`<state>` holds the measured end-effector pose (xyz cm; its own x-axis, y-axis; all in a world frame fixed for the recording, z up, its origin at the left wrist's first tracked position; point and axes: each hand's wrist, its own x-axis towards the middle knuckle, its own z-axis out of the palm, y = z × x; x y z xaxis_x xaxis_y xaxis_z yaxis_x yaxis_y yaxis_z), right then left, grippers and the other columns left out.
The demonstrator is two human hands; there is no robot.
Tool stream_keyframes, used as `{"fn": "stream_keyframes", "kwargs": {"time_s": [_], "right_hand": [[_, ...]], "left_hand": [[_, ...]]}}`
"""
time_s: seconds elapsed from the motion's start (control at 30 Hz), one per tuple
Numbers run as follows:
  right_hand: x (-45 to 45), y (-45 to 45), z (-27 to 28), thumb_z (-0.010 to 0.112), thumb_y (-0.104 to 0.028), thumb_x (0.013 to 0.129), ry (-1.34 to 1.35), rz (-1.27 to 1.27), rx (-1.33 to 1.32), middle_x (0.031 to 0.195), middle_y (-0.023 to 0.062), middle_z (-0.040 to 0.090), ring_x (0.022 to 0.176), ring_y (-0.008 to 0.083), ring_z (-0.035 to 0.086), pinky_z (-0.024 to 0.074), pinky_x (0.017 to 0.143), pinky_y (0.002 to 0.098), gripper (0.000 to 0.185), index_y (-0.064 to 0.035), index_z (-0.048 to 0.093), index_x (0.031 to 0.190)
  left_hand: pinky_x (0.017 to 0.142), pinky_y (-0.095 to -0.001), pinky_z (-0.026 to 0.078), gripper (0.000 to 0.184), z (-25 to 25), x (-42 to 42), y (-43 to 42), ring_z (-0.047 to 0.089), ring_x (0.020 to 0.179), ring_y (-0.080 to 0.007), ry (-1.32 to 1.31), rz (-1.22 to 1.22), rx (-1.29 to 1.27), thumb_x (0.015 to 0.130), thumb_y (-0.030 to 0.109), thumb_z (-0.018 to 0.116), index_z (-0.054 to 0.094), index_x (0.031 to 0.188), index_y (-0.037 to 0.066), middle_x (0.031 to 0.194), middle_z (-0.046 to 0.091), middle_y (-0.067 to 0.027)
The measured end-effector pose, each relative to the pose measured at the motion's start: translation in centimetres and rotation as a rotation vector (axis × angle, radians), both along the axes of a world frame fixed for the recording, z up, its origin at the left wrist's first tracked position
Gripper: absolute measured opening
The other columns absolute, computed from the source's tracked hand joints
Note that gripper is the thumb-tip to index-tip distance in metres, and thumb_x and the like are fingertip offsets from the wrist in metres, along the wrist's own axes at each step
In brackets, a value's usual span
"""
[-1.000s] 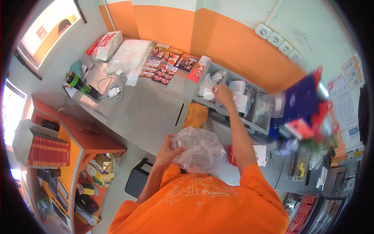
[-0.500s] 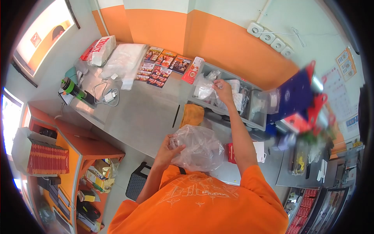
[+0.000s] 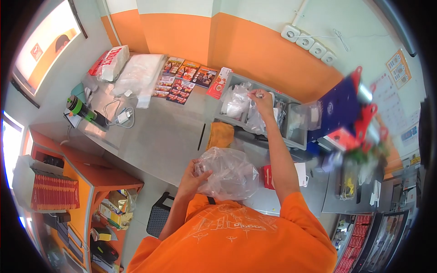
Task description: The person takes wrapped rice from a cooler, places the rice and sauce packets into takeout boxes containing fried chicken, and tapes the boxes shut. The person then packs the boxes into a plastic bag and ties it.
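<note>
Clear plastic bag (image 3: 227,175), crumpled and bulging, is gripped at its left side by the left hand (image 3: 191,179): thumb over the front, fingers mostly hidden behind it. The bag is held close against the torso, above the near edge of the metal table (image 3: 166,129); this position presumably steadies it one-handed and frees the other arm to reach.

Right hand (image 3: 262,103) is extended over the grey divided tray (image 3: 298,135), thumb and fingertips drawn to a narrow pinch; whether a packet is caught between them cannot be told. White pouches (image 3: 236,102) lie in the compartment to its left. The dividers likely serve to keep small supplies sorted within reach.

Folded yellow cloth (image 3: 220,135) lies between bag and tray. Farther out, leaflets (image 3: 182,86) are set in rows beside stacked plastic sheets (image 3: 139,75), probably for easy viewing.
</note>
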<state>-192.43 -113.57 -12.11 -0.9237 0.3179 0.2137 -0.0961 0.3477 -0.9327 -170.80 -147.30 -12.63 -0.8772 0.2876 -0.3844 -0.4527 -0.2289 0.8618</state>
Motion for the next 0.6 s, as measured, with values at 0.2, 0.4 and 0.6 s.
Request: {"fn": "stream_keyframes", "kwargs": {"time_s": [0.2,0.4,0.6], "right_hand": [[-0.7,1.1,0.8,0.075,-0.011,0.087,0.104,0.013,0.087,0.088,0.0049,0.071,0.08,0.0127,0.06,0.048,0.076,0.0301,0.017,-0.003,0.074,0.103],[-0.3,1.6,4.3,0.072,-0.015,0.091,0.178,-0.074,0.192,0.088,0.0036,0.069,0.075,0.0105,0.056,0.0468,0.071,0.0284,0.022,-0.0009,0.073,0.108],[4.4,2.2,9.7,0.072,-0.02,0.094,0.24,-0.177,-0.256,0.086,0.0017,0.066,0.07,0.0051,0.056,0.0441,0.06,0.0216,0.021,-0.0023,0.072,0.106]], "left_hand": [[0.074,-0.0295,0.053,0.048,-0.4,0.0,-0.1,0.063,0.094,-0.0153,0.003,0.004,0.0,0.089,0.006,0.073,0.049,0.13,0.002,0.111,0.065,-0.0085],[0.075,-0.0283,0.052,0.048,-0.1,-0.1,-0.2,0.062,0.093,-0.0137,-0.014,0.01,0.004,0.089,0.008,0.075,0.048,0.128,0.001,0.11,0.064,-0.0075],[0.075,-0.028,0.052,0.05,-0.5,-0.4,-0.1,0.06,0.098,-0.0138,-0.022,-0.004,-0.003,0.088,0.012,0.077,0.048,0.128,0.002,0.112,0.062,-0.0074]]}}
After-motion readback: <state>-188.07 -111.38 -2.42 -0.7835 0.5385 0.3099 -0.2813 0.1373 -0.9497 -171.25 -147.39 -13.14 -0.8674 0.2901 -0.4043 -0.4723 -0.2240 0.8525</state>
